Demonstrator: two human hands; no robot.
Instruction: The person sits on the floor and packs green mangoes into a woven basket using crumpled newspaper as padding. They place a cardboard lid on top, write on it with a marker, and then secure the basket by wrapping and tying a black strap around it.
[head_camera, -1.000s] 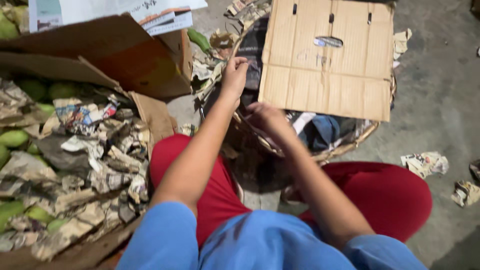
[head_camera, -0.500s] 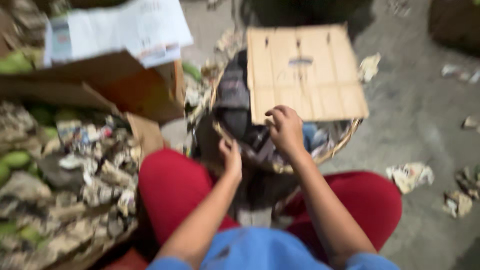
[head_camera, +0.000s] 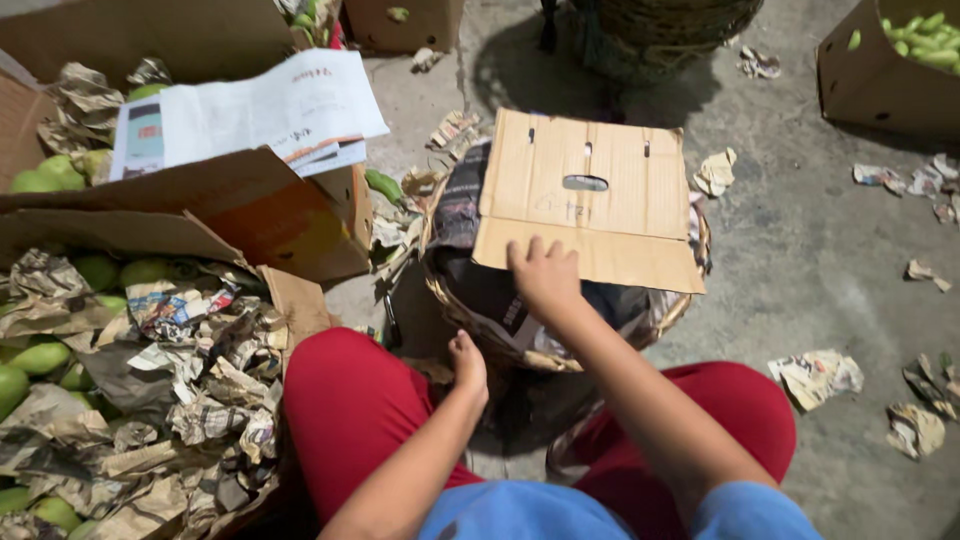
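Fingers (head_camera: 528, 252) of right hand (head_camera: 545, 278) spread on cardboard (head_camera: 585, 200).

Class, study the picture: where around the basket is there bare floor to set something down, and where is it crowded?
Bare grey concrete floor lies right of the round woven basket, between it and the scattered crumpled paper scraps. The left is crowded: open cardboard boxes of green mangoes in crumpled newspaper. A flat cardboard sheet covers most of the basket, the right hand touching it; the left hand is at the basket's near rim.

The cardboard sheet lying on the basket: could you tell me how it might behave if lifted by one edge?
The cardboard sheet looks flat and stiff, so it likely lifts in one piece. Its folded front flap may hinge. Resting loosely on the basket, it probably slides easily under the right hand.
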